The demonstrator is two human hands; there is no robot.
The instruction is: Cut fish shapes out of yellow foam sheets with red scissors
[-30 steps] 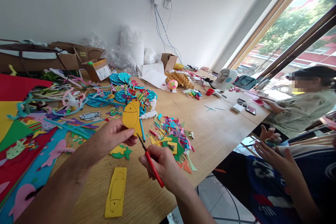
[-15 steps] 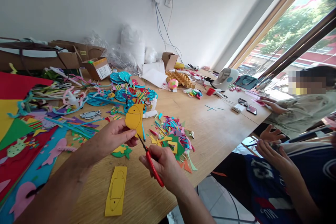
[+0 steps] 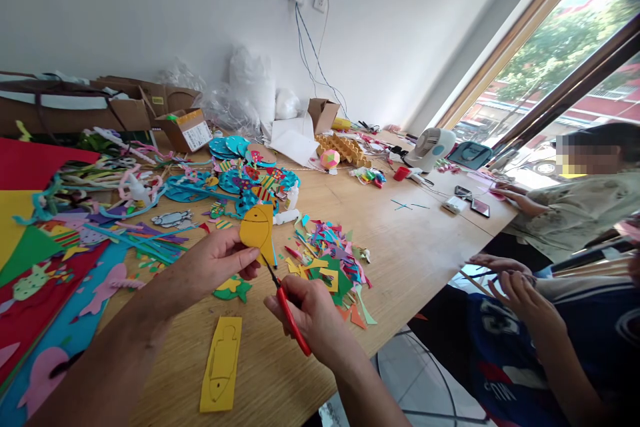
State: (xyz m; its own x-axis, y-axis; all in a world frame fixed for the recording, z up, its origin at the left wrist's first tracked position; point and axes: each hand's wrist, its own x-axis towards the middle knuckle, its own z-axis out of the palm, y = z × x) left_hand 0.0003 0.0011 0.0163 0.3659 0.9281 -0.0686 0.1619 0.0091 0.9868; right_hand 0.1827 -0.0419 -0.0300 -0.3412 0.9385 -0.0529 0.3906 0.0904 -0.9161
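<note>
My left hand (image 3: 213,263) pinches a yellow foam fish cut-out (image 3: 257,230) by its lower edge and holds it upright above the table. My right hand (image 3: 310,317) grips red-handled scissors (image 3: 287,310), with the blades reaching up to the fish's lower edge. A yellow foam strip (image 3: 221,365) with a drawn fish outline lies flat on the wooden table (image 3: 400,253) just below my hands. A green and yellow fish shape (image 3: 231,288) lies under my left hand.
A heap of coloured foam scraps (image 3: 333,263) lies right of my hands. Coloured foam sheets (image 3: 30,267), pipe cleaners and blue discs (image 3: 235,177) cover the left. Boxes (image 3: 183,130), a small fan (image 3: 430,147) and phones (image 3: 473,203) stand further back. Two other people sit at the right; one's hands (image 3: 517,287) are near the table corner.
The yellow fish has tilted and shifted slightly right and down in my left hand. The scissors stay at its lower edge. The neighbour's hands at the right have moved.
</note>
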